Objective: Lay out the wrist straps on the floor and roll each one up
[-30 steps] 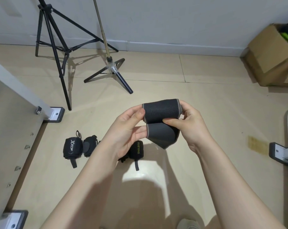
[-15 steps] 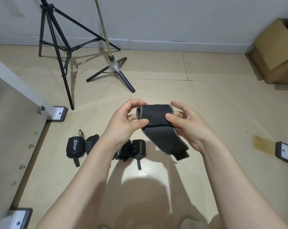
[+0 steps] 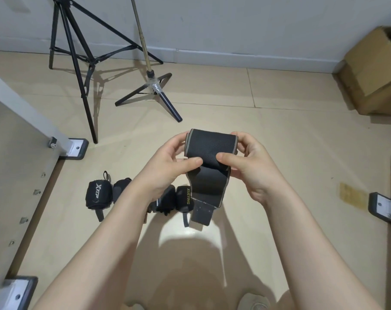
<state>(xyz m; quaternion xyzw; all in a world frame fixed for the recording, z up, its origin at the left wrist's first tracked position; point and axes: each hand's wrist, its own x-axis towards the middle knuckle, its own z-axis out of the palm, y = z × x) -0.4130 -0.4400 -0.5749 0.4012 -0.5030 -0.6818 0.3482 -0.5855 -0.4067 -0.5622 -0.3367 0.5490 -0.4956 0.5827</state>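
My left hand [image 3: 165,166] and right hand [image 3: 246,162] pinch the half-rolled strap [image 3: 210,146]; a slack thumb could let it unwind.

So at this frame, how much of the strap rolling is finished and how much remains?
Done: four rolled straps lie in a row on the floor, from the XTEP roll to the XUEYING roll. In hand: the left hand and right hand grip a grey-edged strap, its upper part rolled, its tail hanging loose. Left: finishing this roll and setting it down. No unrolled straps show elsewhere.
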